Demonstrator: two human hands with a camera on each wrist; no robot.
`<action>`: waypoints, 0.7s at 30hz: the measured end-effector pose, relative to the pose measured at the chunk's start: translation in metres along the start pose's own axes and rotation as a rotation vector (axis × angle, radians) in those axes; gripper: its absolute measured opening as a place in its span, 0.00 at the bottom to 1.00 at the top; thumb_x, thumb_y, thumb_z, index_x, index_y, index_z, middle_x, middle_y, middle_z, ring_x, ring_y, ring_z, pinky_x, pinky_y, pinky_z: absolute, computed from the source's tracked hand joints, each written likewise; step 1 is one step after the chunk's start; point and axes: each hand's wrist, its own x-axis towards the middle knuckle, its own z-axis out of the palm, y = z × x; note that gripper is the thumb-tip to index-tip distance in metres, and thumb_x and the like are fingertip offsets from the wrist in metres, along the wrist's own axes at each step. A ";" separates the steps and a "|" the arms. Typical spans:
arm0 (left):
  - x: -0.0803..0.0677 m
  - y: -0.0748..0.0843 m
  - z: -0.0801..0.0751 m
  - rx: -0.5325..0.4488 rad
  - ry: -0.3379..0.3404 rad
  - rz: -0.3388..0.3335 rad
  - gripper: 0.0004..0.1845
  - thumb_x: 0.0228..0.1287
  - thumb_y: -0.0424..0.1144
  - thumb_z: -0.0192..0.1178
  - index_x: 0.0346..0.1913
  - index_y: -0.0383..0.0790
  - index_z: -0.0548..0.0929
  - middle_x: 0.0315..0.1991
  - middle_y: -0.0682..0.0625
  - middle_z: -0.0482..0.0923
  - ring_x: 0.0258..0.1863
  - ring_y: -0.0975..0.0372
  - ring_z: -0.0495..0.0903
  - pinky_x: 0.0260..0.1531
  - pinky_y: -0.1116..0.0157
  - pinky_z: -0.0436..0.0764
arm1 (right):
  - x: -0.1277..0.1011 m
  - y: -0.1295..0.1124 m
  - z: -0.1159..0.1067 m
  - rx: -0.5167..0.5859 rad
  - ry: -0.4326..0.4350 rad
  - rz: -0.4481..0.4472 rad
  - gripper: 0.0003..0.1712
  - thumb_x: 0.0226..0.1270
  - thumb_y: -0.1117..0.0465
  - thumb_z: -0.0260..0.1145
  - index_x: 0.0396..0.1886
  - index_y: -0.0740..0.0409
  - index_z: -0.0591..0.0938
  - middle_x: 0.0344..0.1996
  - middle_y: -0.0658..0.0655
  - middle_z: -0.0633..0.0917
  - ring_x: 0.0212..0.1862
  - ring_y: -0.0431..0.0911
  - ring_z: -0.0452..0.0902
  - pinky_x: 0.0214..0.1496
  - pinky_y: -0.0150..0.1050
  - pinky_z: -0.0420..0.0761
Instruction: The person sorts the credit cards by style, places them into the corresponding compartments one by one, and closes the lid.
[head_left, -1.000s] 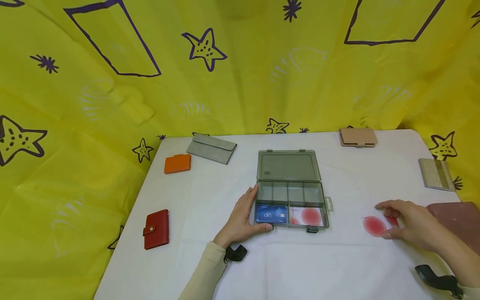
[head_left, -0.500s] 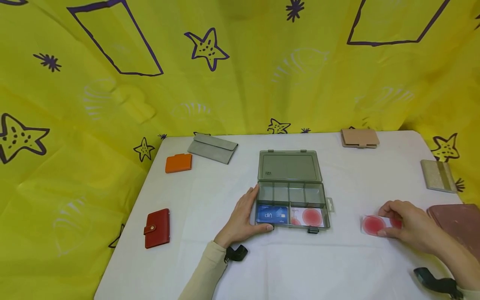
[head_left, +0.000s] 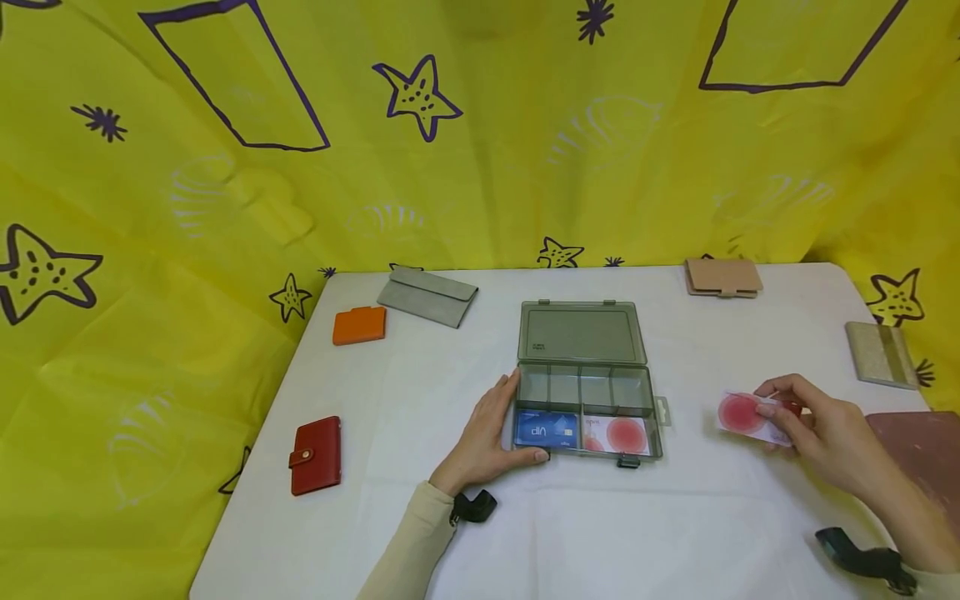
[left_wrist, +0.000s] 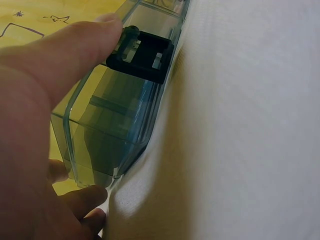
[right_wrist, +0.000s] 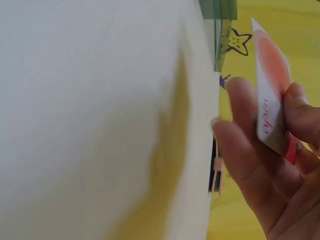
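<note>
An open grey see-through box [head_left: 583,379] sits mid-table, lid [head_left: 581,332] laid back. Its front compartments hold a blue card [head_left: 546,429] and a white card with a red circle [head_left: 617,433]. My left hand [head_left: 487,437] holds the box's left front corner, thumb along the front wall; the left wrist view shows the thumb by the black latch [left_wrist: 142,55] on the box [left_wrist: 115,120]. My right hand [head_left: 821,433] pinches a second white card with a red circle [head_left: 746,414], lifted off the table right of the box, also seen as the card [right_wrist: 270,85] in the right wrist view.
Wallets lie around the white table [head_left: 570,517]: red [head_left: 316,455] at the left, orange [head_left: 359,325] and grey [head_left: 427,296] far left, tan [head_left: 723,276] far right, beige [head_left: 881,354] and a dark pink one [head_left: 915,442] at the right edge. Yellow cloth surrounds everything.
My right hand picked the red-circle card off the table and raised it slightly up and toward the box. The left hand stayed on the box.
</note>
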 end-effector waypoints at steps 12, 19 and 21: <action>-0.001 0.001 -0.001 -0.001 -0.002 0.010 0.67 0.57 0.58 0.78 0.88 0.57 0.41 0.88 0.46 0.46 0.87 0.50 0.45 0.84 0.41 0.49 | 0.014 -0.024 0.019 0.428 -0.186 0.141 0.36 0.64 0.72 0.76 0.71 0.64 0.76 0.57 0.28 0.76 0.40 0.31 0.87 0.38 0.28 0.88; 0.000 0.000 0.000 0.007 -0.007 0.004 0.67 0.57 0.59 0.77 0.88 0.58 0.40 0.88 0.48 0.45 0.88 0.52 0.44 0.85 0.45 0.46 | 0.020 -0.038 0.031 0.613 -0.262 0.036 0.45 0.54 0.81 0.78 0.73 0.69 0.73 0.62 0.32 0.80 0.50 0.32 0.87 0.45 0.30 0.89; 0.001 -0.001 0.000 0.005 -0.007 0.001 0.66 0.57 0.59 0.77 0.88 0.59 0.40 0.88 0.48 0.45 0.88 0.53 0.44 0.85 0.44 0.47 | 0.023 -0.042 0.034 0.616 -0.264 0.008 0.45 0.52 0.81 0.79 0.72 0.69 0.74 0.62 0.32 0.82 0.52 0.31 0.86 0.47 0.28 0.88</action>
